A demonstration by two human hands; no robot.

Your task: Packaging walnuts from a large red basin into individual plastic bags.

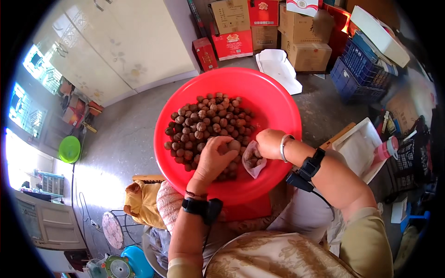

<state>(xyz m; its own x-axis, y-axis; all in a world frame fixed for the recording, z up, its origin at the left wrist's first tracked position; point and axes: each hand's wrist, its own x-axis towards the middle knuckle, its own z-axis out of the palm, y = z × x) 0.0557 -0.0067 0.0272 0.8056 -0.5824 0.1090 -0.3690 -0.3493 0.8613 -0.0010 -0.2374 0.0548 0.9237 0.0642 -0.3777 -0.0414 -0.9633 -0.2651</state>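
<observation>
A large red plastic basin stands in front of me, with a heap of brown walnuts on its left and middle. Over the near side of the heap, my left hand has its thumb and fingers around a walnut. My right hand grips the edge of a small, pale translucent bag. Several walnuts show in the bag's open mouth, which faces my left hand. The fingertips of the right hand are partly hidden. Both wrists wear black straps.
Beyond the basin are a white foam tray, cardboard boxes and blue crates. At right, a white foam box has a pink-lidded bottle by it. A round stool and a green basin are at left.
</observation>
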